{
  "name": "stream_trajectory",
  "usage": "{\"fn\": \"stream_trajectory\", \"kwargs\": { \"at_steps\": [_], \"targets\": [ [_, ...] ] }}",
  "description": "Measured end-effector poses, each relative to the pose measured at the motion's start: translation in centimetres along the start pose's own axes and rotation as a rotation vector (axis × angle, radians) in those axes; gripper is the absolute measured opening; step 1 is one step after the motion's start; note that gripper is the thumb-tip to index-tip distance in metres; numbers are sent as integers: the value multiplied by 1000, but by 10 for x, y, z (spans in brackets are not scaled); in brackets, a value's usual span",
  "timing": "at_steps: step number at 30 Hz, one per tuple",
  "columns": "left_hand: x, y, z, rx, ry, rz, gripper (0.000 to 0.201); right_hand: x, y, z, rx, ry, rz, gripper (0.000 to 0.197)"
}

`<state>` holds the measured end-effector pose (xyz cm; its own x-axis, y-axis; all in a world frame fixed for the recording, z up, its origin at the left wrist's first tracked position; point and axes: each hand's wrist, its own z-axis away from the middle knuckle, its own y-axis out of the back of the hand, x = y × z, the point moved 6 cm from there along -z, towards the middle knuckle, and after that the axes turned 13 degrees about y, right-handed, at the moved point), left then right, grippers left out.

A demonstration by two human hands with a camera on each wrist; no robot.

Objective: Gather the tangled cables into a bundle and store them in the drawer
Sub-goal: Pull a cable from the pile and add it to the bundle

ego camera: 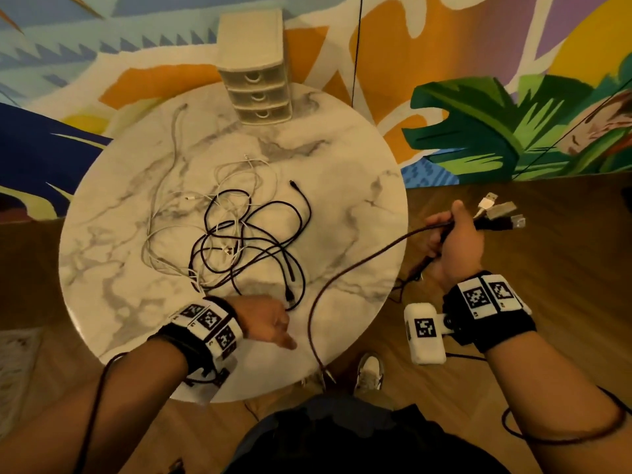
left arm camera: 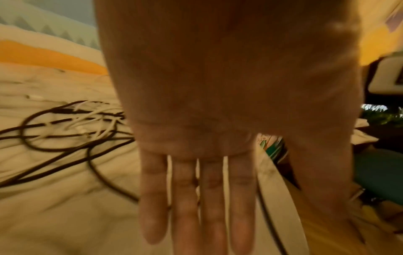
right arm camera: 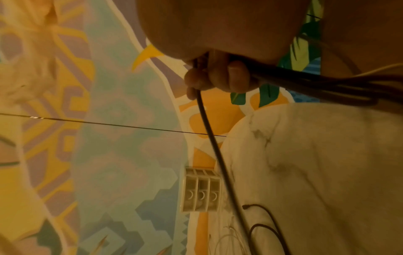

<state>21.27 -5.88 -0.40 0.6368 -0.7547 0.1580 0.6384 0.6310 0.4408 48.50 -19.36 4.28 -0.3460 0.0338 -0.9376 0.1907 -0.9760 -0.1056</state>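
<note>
A tangle of black and white cables (ego camera: pixel 236 234) lies on the round marble table (ego camera: pixel 359 172). My right hand (ego camera: pixel 451 241) is off the table's right edge and grips several cable ends (ego camera: pixel 499 213), whose plugs stick out past the fist. One dark cable (ego camera: pixel 345 271) runs from that fist down across the table's near edge. In the right wrist view my fingers (right arm camera: pixel 218 77) curl round the cables (right arm camera: pixel 305 82). My left hand (ego camera: pixel 270 323) hovers flat over the near table edge, fingers (left arm camera: pixel 196 198) straight and holding nothing. A small cream drawer unit (ego camera: pixel 256 70) stands at the table's far edge, all three drawers closed.
Colourful painted walls rise behind the table. The floor (ego camera: pixel 513 336) is wood. My shoe (ego camera: pixel 369 371) shows below the table's near edge. A thin black cord (ego camera: pixel 357 49) hangs along the wall right of the drawer unit.
</note>
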Motion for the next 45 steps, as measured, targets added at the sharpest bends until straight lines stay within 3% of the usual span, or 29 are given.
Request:
{"fn": "stream_trajectory", "kwargs": {
  "at_steps": [2, 4, 6, 9, 14, 16, 19, 21, 23, 26, 28, 32, 35, 38, 40, 42, 45],
  "targets": [
    [22, 40, 2, 259, -54, 45, 40, -5, 6, 4, -16, 9, 8, 49],
    [62, 77, 9, 464, -149, 242, 45, -8, 11, 10, -42, 19, 26, 51],
    [113, 98, 8, 524, -227, 322, 56, -12, 16, 14, -74, 41, 49, 54],
    [179, 105, -10, 528, -266, 256, 33, -20, 25, 16, -151, 105, 50, 57],
    [213, 113, -34, 676, -231, 296, 30, -35, 71, 3, -117, 213, 73, 60],
    [206, 97, -62, 612, -155, 252, 35, -41, 89, -3, -112, 238, 94, 58],
    [197, 58, -98, 302, 74, -54, 35, -50, 109, -9, -107, 242, 83, 55],
    [205, 54, -100, 212, 128, -139, 33, -55, 117, -11, -144, 240, 90, 54],
    [226, 70, -89, 281, 38, -2, 36, -60, 119, -9, -191, 247, 109, 55],
    [285, 99, -47, 406, -450, 350, 42, -73, 118, -7, -195, 257, 130, 51],
    [314, 111, -17, 378, -626, 470, 40, -82, 116, -9, -209, 317, 176, 47],
    [350, 126, 9, 208, -680, 681, 17, -106, 117, -12, -345, 414, 340, 48],
    [359, 134, 16, 88, -688, 981, 9, -117, 122, -15, -477, 329, 211, 52],
    [357, 148, 20, 81, -624, 1120, 21, -105, 121, -9, -746, 253, 100, 44],
    [360, 163, 33, 75, -676, 1146, 36, -83, 118, -4, -876, 248, 237, 27],
    [361, 182, 48, 245, -708, 1034, 48, -62, 116, -8, -833, 286, 421, 28],
    [363, 209, 81, 686, -711, 594, 49, -35, 129, -32, -595, 280, 493, 46]
  ]
}}
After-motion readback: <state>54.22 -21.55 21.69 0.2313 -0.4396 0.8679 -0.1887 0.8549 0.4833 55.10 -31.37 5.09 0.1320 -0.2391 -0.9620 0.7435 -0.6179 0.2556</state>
